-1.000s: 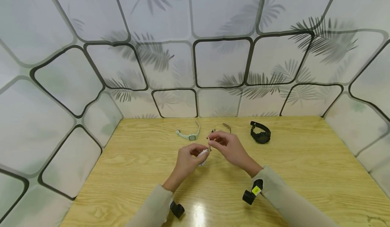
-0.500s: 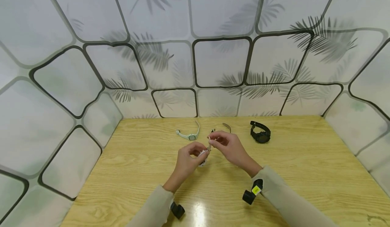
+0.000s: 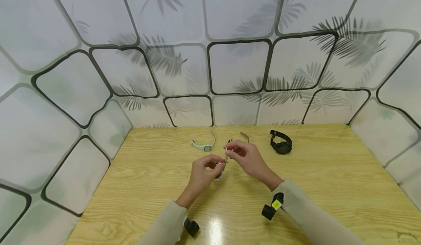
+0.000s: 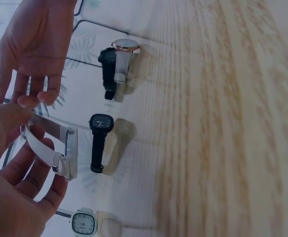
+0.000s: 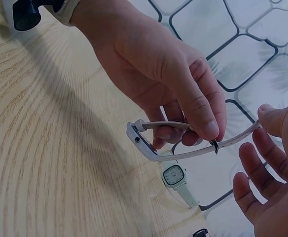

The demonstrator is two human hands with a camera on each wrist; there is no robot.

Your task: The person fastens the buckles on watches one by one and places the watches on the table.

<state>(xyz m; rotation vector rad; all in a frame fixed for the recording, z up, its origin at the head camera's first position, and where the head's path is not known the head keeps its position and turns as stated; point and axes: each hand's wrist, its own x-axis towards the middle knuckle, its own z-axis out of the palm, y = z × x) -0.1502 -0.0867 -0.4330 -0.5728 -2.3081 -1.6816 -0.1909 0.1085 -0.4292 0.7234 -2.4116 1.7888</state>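
Observation:
My left hand (image 3: 203, 172) pinches a white wristwatch (image 5: 144, 144) by its strap near the buckle, with the case hanging below the fingers. In the right wrist view the strap curves into a loop, and its long end runs out past the buckle. My right hand (image 3: 248, 161) holds the tip of that long end between thumb and forefinger. The left wrist view shows the watch case (image 4: 72, 153) edge-on, beside the curled fingers. Both hands are above the wooden table (image 3: 148, 193), close together.
At the back of the table lie a pale green watch (image 3: 207, 148), a watch partly hidden behind my right hand with its strap (image 3: 245, 136) showing, and a black watch (image 3: 283, 148). The left wrist view also shows a rose-gold-rimmed watch (image 4: 126, 45). A patterned wall covering (image 3: 241, 69) stands behind.
Both hands stay almost in place with the white watch between them. The watch has turned slightly in my left fingers, and its case shows a little more below them.

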